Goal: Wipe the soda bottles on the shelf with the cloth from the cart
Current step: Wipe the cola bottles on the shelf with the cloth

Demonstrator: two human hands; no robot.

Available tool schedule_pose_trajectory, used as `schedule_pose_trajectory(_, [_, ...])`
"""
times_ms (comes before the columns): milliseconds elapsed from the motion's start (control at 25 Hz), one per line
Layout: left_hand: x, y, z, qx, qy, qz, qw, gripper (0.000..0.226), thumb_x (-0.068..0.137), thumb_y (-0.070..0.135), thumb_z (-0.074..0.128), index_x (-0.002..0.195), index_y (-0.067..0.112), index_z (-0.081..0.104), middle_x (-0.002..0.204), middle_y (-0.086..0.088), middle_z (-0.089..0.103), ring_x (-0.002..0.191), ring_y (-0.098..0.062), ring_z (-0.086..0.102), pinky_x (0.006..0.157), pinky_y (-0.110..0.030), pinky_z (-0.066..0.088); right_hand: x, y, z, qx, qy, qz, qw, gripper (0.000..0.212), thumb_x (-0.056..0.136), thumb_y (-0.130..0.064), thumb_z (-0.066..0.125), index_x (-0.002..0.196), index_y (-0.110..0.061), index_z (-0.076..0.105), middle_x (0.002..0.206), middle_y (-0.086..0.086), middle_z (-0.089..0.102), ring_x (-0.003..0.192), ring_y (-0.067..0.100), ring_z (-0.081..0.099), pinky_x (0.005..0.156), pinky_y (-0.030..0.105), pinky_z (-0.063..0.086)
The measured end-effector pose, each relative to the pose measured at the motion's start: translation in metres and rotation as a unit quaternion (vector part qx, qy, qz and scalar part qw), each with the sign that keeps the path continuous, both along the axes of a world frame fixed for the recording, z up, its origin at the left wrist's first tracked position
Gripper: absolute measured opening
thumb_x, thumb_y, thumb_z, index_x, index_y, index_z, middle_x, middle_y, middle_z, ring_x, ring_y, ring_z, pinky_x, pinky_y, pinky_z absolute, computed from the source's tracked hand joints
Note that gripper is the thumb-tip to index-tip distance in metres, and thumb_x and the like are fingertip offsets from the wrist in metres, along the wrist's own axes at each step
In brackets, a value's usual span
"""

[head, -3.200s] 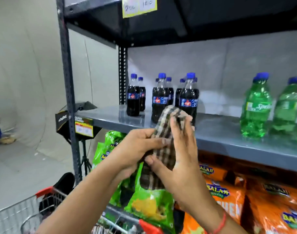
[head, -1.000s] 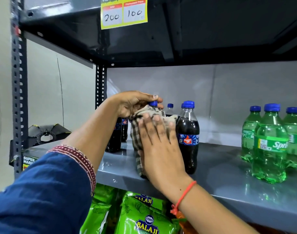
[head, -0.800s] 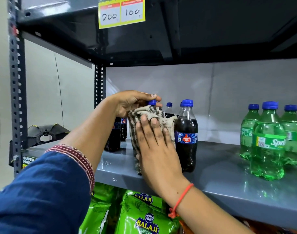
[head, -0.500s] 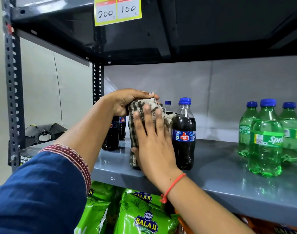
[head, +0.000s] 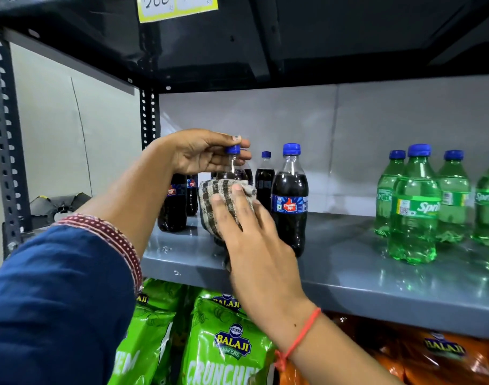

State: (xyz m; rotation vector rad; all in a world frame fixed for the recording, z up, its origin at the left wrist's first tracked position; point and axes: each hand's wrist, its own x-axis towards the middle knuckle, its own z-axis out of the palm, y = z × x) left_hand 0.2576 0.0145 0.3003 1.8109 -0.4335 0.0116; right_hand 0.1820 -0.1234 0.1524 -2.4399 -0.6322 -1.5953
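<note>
Several dark cola bottles with blue caps stand on the grey shelf (head: pixel 348 276). My left hand (head: pixel 201 157) grips the neck and cap of one front cola bottle (head: pixel 233 165). Against that bottle's body my right hand (head: pixel 251 245) presses a brown-and-cream checked cloth (head: pixel 218 201); the cloth and hand hide the bottle's lower half. Another cola bottle (head: pixel 290 201) stands just right of it, touching my right hand. More cola bottles (head: pixel 172 207) stand behind and to the left.
Several green Sprite bottles (head: pixel 415 209) stand at the shelf's right. A dark upper shelf with a yellow price tag (head: pixel 176 6) hangs overhead. Green snack bags (head: pixel 226 340) and orange ones (head: pixel 443 357) fill the shelf below. A perforated upright (head: pixel 4 129) stands at left.
The cloth slid from the bottle's cap down to its body under my right hand, uncovering the cap and neck. My left hand stays on the cap. The view came closer.
</note>
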Motion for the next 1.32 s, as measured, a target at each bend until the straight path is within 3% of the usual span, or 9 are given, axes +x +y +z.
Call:
schedule_pose_trajectory(80, [-0.007,-0.001,0.006,0.048,-0.045,0.042,0.997,0.024,0.078,0.023,0.06,0.099,0.014,0.066,0.093,0.001,0.073,0.09,-0.012,0.067,0.078,-0.02,0.056,-0.016,-0.022,-0.001,-0.012,-0.001,0.006,1.0,0.082,0.057,-0.003,0.053,0.135,-0.022,0.041,0.141,0.003,0.048,0.116,0.028,0.056,0.053,0.03,0.058])
schedule_pose_trajectory(200, [-0.02,-0.013,0.025,0.0,-0.28,0.167,0.945,0.03,0.078,0.022,0.064,0.106,0.011,0.064,0.106,0.002,0.064,0.086,-0.002,0.058,0.076,-0.012,0.047,-0.021,-0.064,0.008,0.001,-0.018,-0.027,0.999,0.091,0.059,0.002,0.062,0.141,-0.021,0.03,0.148,0.003,0.037,0.126,0.03,0.046,0.071,0.036,0.058])
schedule_pose_trajectory(320, [-0.038,-0.052,0.036,-0.035,-0.405,0.138,0.903,0.034,0.081,0.019,0.062,0.114,0.012,0.06,0.118,0.001,0.061,0.097,0.001,0.058,0.09,-0.014,0.045,-0.008,-0.092,0.021,0.026,-0.026,-0.045,0.998,0.086,0.063,0.005,0.067,0.14,-0.013,0.031,0.147,0.013,0.037,0.128,0.037,0.043,0.079,0.045,0.054])
schedule_pose_trajectory(520, [-0.013,-0.101,0.01,0.092,-0.23,0.066,0.967,0.042,0.089,0.018,0.051,0.127,0.003,0.047,0.137,-0.008,0.05,0.124,-0.017,0.046,0.105,-0.026,0.031,0.024,-0.102,0.022,-0.071,-0.02,-0.005,0.997,0.087,0.066,-0.004,0.073,0.14,-0.013,0.028,0.148,0.017,0.034,0.132,0.038,0.036,0.096,0.047,0.042])
schedule_pose_trajectory(680, [0.003,-0.098,0.0,-0.001,-0.104,0.019,0.994,0.015,0.087,0.01,0.052,0.092,0.001,0.063,0.082,-0.008,0.07,0.081,-0.017,0.064,0.086,-0.028,0.05,0.039,-0.101,0.016,-0.178,-0.065,-0.021,0.982,0.081,0.066,-0.026,0.075,0.136,-0.02,0.035,0.146,0.014,0.039,0.134,0.038,0.03,0.097,0.051,0.041])
schedule_pose_trajectory(960, [0.003,-0.101,-0.001,-0.003,-0.105,0.031,0.994,0.015,0.078,0.017,0.065,0.083,0.003,0.067,0.068,-0.003,0.074,0.066,-0.014,0.066,0.065,-0.021,0.054,0.059,-0.105,0.026,-0.272,-0.156,-0.002,0.95,0.055,0.078,-0.041,0.04,0.13,-0.024,0.043,0.14,0.008,0.048,0.133,0.031,0.028,0.105,0.05,0.03])
schedule_pose_trajectory(1080, [0.007,-0.1,0.0,-0.019,-0.073,0.028,0.997,0.016,0.078,0.017,0.065,0.082,0.003,0.069,0.084,-0.011,0.073,0.082,-0.024,0.065,0.084,-0.036,0.054,0.063,-0.106,0.035,-0.261,-0.183,0.015,0.948,0.05,0.083,-0.039,0.043,0.128,-0.02,0.049,0.138,0.009,0.051,0.131,0.03,0.026,0.104,0.051,0.022])
schedule_pose_trajectory(1200, [0.01,-0.1,0.0,-0.027,-0.043,0.007,0.999,0.013,0.079,0.018,0.063,0.08,0.006,0.068,0.072,-0.005,0.075,0.087,-0.023,0.065,0.095,-0.036,0.047,0.064,-0.102,0.033,-0.288,-0.193,0.032,0.937,0.047,0.083,-0.039,0.044,0.125,-0.019,0.054,0.135,0.006,0.055,0.13,0.026,0.028,0.108,0.046,0.017])
schedule_pose_trajectory(1320, [0.006,-0.1,0.002,-0.032,-0.019,-0.013,0.999,0.012,0.082,0.015,0.06,0.08,0.005,0.065,0.062,-0.001,0.073,0.064,-0.012,0.067,0.07,-0.023,0.056,0.068,-0.105,0.042,-0.323,-0.203,0.035,0.924,0.046,0.085,-0.039,0.045,0.127,-0.02,0.05,0.133,0.004,0.056,0.131,0.026,0.032,0.111,0.041,0.013])
